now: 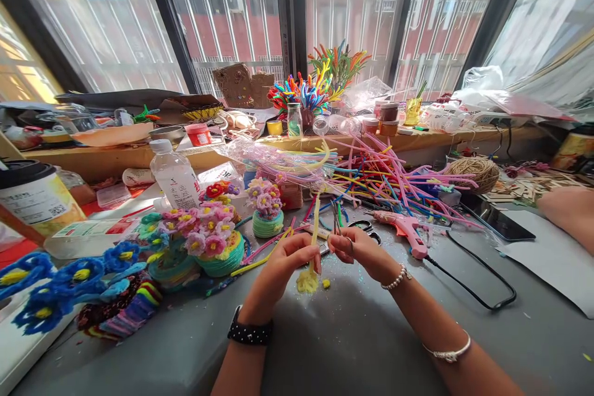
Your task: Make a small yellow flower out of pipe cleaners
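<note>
My left hand (283,266) is closed in a pinch on a yellow pipe cleaner (315,223) that rises from the fingers, with a coiled yellow end (307,281) hanging below. My right hand (356,249) is closed beside it, gripping small pliers (336,218) whose tips point up next to the yellow stem. Both hands hover over the grey table (352,334). A small yellow scrap (326,284) lies on the table just under them. A black watch band is on my left wrist, bead and silver bracelets on my right arm.
Pipe-cleaner flower pots (218,241) and blue flowers (69,278) stand at left. A pile of loose coloured pipe cleaners (390,179), a pink glue gun (406,229) with black cord, scissors (366,229), a phone (494,216), a twine ball (473,170) and a bottle (174,176) lie behind. Another person's arm (568,210) rests at right.
</note>
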A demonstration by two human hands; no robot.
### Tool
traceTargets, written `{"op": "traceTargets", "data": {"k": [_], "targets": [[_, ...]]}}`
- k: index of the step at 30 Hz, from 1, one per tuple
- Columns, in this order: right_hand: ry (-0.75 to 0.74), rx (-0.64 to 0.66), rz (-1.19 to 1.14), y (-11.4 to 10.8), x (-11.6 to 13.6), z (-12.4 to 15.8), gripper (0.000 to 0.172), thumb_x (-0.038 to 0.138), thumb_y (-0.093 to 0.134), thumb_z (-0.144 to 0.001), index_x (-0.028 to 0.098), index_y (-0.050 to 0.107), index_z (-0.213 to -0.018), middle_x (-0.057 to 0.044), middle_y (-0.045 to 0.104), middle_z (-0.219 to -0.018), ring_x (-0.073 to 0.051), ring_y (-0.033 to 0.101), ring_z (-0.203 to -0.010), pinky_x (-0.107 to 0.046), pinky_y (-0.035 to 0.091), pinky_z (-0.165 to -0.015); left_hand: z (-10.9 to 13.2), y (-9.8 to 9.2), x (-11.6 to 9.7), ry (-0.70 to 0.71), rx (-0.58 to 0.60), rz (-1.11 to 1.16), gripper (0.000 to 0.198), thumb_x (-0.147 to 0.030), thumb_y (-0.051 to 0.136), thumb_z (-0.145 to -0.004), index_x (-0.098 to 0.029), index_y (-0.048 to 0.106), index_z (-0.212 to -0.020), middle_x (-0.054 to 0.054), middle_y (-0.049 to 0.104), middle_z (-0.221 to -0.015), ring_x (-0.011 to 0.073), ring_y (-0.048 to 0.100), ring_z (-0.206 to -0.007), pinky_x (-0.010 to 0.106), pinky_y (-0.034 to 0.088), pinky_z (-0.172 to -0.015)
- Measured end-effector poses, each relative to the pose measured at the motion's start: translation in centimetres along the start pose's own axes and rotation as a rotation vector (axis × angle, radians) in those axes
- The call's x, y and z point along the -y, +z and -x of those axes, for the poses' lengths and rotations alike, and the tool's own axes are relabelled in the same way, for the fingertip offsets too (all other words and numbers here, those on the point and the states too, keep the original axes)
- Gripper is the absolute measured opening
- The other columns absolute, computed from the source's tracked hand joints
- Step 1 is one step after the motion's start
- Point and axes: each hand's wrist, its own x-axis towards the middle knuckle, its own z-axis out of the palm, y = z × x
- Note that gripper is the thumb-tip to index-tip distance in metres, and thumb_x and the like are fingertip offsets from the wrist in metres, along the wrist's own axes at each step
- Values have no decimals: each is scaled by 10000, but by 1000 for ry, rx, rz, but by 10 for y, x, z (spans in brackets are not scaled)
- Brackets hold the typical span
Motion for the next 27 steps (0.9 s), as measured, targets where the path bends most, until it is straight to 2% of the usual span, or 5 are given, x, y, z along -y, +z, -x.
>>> {"op": "traceTargets", "data": {"k": [5,12,21,27], "targets": [[-53,-213,-233,1,0,-1,296,426,583,-656,149,486,-618,72,318,-479,-50,242,-435,-215,174,-439,-3,5,0,-111,106,-121,230,-304,516,-695,-141,531,-532,5,532,-529,106,463,-521,213,339,-523],[-33,-236,-159,1,4,0,217,326,624,-643,130,531,-620,62,400,-486,-45,310,-437,-206,228,-453,-6,6,6,-126,142,-248,246,-319,509,-702,-140,503,-533,-4,524,-525,93,440,-502,198,324,-495],[-237,-363,-43,6,0,-1,191,309,630,-643,146,533,-620,49,437,-561,-55,368,-463,-205,299,-456,-6,6,4,-150,188,-301,294,-344,452,-740,-134,513,-544,-2,513,-542,92,442,-515,195,337,-510],[-274,-445,-60,3,0,-2,187,316,619,-656,151,533,-630,57,406,-538,-50,346,-452,-193,289,-432,-4,6,5,-159,240,-287,304,-341,427,-756,-125,534,-570,0,523,-567,89,447,-542,195,346,-539]]}}
